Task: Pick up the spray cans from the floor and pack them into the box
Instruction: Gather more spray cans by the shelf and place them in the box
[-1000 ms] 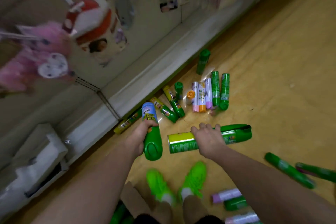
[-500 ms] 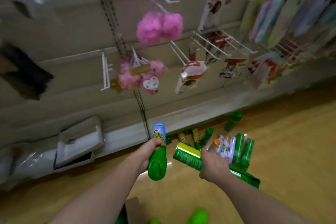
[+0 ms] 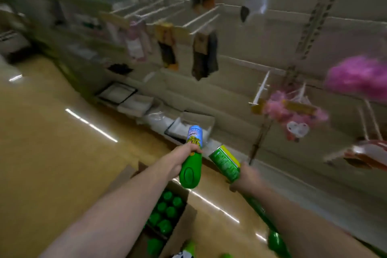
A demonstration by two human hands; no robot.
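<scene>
left hand (image 3: 184, 158) gripping can (image 3: 191, 160); box (image 3: 180, 222) below

You're looking at glossy green plastic on the spray can (image 3: 190, 170), a shiny, smooth floor (image 3: 52, 163), and what seems matt brown cardboard on the box (image 3: 180, 230).

Two hands, left (image 3: 184, 158) and right (image 3: 248, 176), one spray can in each (image 3: 191, 165) (image 3: 225, 163). One open cardboard box (image 3: 180, 230), near; roughly seven green caps (image 3: 165, 211) inside, blurred. Two pink puffs (image 3: 356, 77) far right.
</scene>
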